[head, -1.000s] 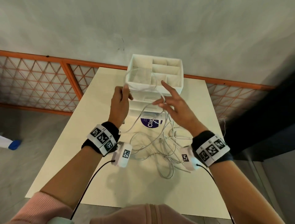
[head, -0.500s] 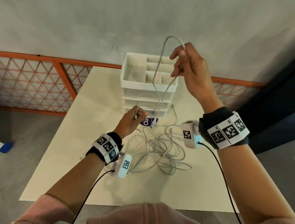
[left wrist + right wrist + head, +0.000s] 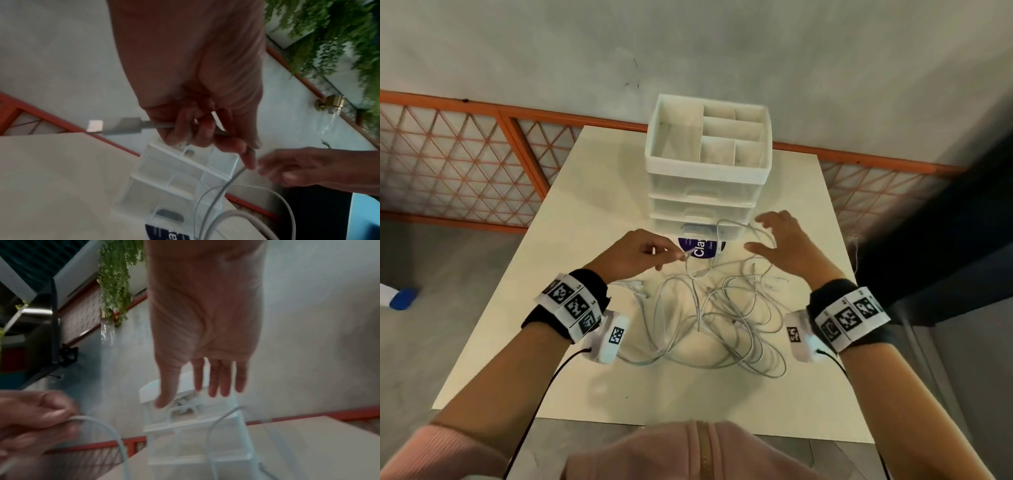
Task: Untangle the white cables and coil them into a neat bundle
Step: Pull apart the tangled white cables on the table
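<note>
A tangle of white cables (image 3: 722, 322) lies on the cream table (image 3: 592, 192) between my wrists. My left hand (image 3: 654, 253) pinches one cable near its plug; in the left wrist view the plug (image 3: 117, 128) sticks out left of the curled fingers (image 3: 205, 129). From that hand the cable (image 3: 232, 180) drops toward the table. My right hand (image 3: 774, 240) hovers over the right of the tangle with fingers (image 3: 216, 379) spread and straight, holding nothing. A loop of cable (image 3: 743, 229) arcs just under it.
A white drawer organiser (image 3: 709, 164) with open top compartments stands at the table's far middle. A purple round label (image 3: 700, 246) lies in front of it. An orange lattice railing (image 3: 465, 164) runs behind the table. The floor drops off on both sides.
My right hand let go of the cable it had lifted high and came down, open, over the tangle. The left hand kept its pinch near the plug.
</note>
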A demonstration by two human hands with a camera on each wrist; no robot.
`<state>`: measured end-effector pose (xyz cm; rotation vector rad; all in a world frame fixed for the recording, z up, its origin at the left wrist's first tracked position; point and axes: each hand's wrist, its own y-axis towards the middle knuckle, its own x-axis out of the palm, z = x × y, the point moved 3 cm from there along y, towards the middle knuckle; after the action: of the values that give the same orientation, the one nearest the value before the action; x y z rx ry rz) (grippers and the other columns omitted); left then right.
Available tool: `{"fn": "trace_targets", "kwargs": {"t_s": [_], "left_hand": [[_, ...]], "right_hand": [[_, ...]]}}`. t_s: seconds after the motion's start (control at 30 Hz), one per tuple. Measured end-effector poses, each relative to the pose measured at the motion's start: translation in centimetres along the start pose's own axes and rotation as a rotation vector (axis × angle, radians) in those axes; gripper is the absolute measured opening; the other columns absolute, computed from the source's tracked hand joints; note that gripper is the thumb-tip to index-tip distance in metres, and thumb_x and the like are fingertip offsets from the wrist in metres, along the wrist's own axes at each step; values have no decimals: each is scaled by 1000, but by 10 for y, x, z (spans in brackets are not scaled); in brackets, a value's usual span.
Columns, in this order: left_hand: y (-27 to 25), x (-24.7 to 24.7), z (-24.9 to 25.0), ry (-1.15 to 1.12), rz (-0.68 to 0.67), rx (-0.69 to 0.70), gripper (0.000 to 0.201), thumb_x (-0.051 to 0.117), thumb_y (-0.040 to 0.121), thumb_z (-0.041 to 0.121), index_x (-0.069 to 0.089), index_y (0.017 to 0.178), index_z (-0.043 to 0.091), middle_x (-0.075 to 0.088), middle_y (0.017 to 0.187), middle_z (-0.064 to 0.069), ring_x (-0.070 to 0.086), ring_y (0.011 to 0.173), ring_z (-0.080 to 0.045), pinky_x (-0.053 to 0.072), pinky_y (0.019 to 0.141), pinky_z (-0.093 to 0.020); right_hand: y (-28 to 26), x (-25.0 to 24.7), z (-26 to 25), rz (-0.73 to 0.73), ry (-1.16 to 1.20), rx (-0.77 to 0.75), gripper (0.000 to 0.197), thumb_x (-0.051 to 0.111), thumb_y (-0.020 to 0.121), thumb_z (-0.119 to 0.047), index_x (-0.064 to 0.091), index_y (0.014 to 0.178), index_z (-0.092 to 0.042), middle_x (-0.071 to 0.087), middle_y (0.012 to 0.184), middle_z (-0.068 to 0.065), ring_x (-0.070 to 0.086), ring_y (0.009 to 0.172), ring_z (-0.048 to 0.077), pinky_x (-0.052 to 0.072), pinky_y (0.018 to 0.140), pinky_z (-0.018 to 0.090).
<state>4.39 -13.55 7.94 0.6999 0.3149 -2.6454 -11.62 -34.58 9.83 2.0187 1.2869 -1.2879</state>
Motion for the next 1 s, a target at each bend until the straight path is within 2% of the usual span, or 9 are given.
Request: {"fn": "trace_targets", "kwargs": {"t_s": [0.1,0.2,0.3,0.5,0.63,0.7,0.8,0.9,1.0], "left_hand": [[0,4,10,-38,-84,9,16,69,82,39,77,90,27,64,64,-10,47,62,-18,34,64,-29],[-1,-7,12,-73,7,-5,13,72,80,34,76,79,22,62,57,2,48,61,-17,36,63,-29],[-8,-28,-4,-90,120,-72,16,74,79,28,72,74,13,62,58,1,50,58,-8,39,56,-19],[-27,-54,-35,-380,266,-93,3,73,78,8,71,79,11,68,65,3,59,61,-4,50,60,-15],[-28,-45,-40,-626,231,-50,7,74,77,17,70,72,19,66,65,8,61,66,-5,53,68,-18],[-28,-39,-42,-729,225,-65,15,66,85,26,65,72,19,65,67,8,65,72,-8,56,73,-23],[-33,-34,-48,-803,164,-142,27,44,90,38,49,78,15,50,56,7,53,51,-10,57,65,-28],[-41,-30,-64,-693,129,-226,31,35,99,36,46,78,16,33,54,7,26,43,-7,38,44,-18],[-48,-25,-80,-636,125,-284,32,33,102,30,47,80,14,30,54,6,20,44,-7,21,41,-17]], "right_hand": [[4,26,-38,-163,129,-290,58,72,81,-36,50,134,-25,51,129,-3,45,120,14,34,106,28],[6,40,-65,-274,281,-306,15,61,91,-25,69,100,-15,65,88,-14,59,89,11,42,85,24],[10,41,-66,-304,322,-311,18,54,96,-18,68,89,-9,63,64,-26,57,68,1,42,71,12],[16,64,-65,-500,391,-234,17,69,86,-23,76,94,-10,71,75,-2,63,69,-2,43,71,4],[24,107,-82,-605,379,-244,22,73,81,-24,76,94,-7,74,81,12,65,71,7,50,78,23],[30,119,-91,-699,392,-233,26,69,86,-27,75,94,-3,71,80,14,64,67,11,52,72,25],[48,128,-95,-692,551,-74,38,51,96,-34,67,92,0,66,80,16,68,58,18,58,59,28],[72,153,-88,-499,403,-85,17,57,94,-16,62,88,-1,60,70,4,62,48,2,53,47,21],[77,187,-89,-514,187,-170,9,65,82,1,66,92,1,62,77,5,58,59,5,46,59,22]]}}
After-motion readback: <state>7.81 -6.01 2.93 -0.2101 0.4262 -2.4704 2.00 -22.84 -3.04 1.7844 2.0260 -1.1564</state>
